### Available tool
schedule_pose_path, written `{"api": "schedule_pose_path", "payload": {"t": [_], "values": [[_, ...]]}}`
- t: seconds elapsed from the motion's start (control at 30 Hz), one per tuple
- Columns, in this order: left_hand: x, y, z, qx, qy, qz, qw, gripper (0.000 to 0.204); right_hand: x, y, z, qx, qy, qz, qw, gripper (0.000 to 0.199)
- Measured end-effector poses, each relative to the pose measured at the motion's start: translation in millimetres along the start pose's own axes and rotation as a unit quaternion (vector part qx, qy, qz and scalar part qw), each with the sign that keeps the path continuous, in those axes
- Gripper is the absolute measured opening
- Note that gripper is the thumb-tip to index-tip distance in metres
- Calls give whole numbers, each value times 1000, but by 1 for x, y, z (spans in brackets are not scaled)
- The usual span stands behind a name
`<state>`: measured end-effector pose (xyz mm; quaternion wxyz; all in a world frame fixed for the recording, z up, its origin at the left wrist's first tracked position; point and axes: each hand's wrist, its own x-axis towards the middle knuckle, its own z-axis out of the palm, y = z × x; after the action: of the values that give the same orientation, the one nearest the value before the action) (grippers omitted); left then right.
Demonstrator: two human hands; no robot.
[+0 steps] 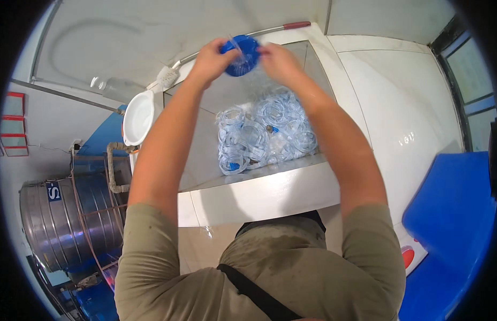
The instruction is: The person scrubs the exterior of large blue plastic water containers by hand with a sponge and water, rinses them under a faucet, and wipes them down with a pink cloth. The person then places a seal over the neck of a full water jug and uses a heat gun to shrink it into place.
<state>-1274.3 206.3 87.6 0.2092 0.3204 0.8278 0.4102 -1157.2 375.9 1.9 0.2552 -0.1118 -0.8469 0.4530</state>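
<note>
Above the far part of a tiled sink point(197, 120), a round blue plastic bowl point(250, 64) is tilted so that its inside faces me. Clear water streaks across it. My left hand point(210, 61) is closed on its left rim, with the fingers reaching inside. My right hand point(282, 64), slightly blurred, pinches the right rim. Beneath the hands, several coils of clear, whitish tubing point(251, 136) lie in the near part of the sink, wet and bunched together, with small blue pieces point(234, 166) and a brownish fitting point(269, 129) among them.
A white bowl point(139, 116) stands on the sink's left ledge. A white-bristled brush point(167, 77) and a red-handled rod point(296, 25) lie along the back. A clear bottle point(120, 88) is behind the bowl. Left stands a steel tank point(63, 224); right, a large blue container point(452, 214).
</note>
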Motion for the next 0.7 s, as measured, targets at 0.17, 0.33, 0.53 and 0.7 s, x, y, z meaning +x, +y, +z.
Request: {"api": "schedule_pose_path", "payload": {"t": [0.17, 0.33, 0.53, 0.7], "values": [[-34, -42, -32, 24, 28, -29, 999, 31, 77, -86, 40, -77, -120, -87, 986, 23], [-24, -17, -16, -71, -41, 15, 996, 21, 77, -127, 13, -109, -148, -42, 982, 35], [-6, 48, -22, -103, -44, 58, 992, 33, -75, -113, -67, -139, 41, -38, 989, 24], [-11, 46, -17, -73, -113, 124, 983, 34, -285, -129, -133, -254, -2, 199, 946, 36]]}}
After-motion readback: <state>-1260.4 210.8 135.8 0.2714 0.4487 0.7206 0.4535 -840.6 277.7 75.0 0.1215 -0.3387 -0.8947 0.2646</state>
